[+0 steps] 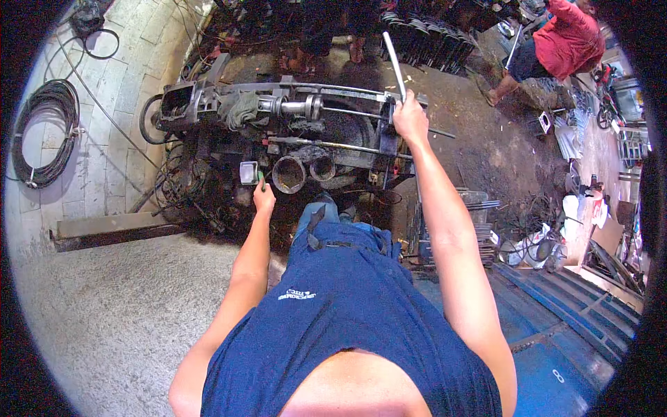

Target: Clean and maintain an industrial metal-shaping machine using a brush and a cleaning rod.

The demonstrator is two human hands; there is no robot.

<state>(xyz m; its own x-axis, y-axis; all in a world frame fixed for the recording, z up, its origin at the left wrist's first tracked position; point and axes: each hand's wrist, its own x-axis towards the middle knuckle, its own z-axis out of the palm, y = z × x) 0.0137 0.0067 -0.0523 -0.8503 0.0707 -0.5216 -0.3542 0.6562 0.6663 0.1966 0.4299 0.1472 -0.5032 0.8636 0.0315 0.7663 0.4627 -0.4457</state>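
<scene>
My right hand (411,119) is closed around the lower end of a pale metal rod (393,62), which slants up and away at the right end of a greasy metal machine (347,144). I cannot tell whether the rod is fixed to the machine. My left hand (264,199) is closed near a small green piece, seemingly a handle. Beyond it is a pale rectangular head (249,172), at the machine's near left side. Two open round pipe ends (288,174) lie to the right of that hand. A grey-green rag (238,109) is draped over the machine's left part.
A coil of black cable (45,132) lies on the pale blocks at left, above a long beam (114,226). Stacked dark curved metal pieces (431,42) stand at the back. A person in a red shirt (566,42) is at far right. Blue metal panels (549,313) lie at lower right.
</scene>
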